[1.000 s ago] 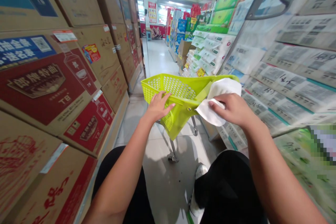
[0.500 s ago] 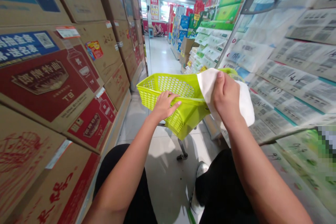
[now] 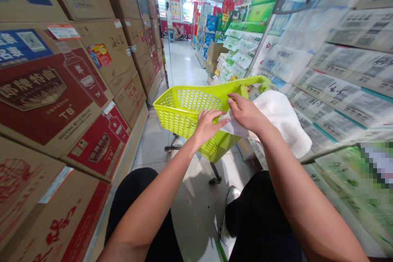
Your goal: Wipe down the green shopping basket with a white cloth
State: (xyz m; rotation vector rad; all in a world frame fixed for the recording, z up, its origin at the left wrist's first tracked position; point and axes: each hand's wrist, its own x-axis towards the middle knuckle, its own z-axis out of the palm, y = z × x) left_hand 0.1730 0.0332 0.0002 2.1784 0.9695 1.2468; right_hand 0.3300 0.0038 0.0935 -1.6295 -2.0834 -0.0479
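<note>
Having slid left, the right hand (image 3: 247, 114) bends its fingers over the cloth (image 3: 281, 120), grip unclear, most of it right of them, while the left hand's (image 3: 208, 126) parted fingers rest on the basket (image 3: 175, 119).

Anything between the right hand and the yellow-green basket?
Yes: the white cloth. Part of it lies under the right hand, at the near side of the basket; the rest spreads out to the right. The left hand is right beside that part.
</note>
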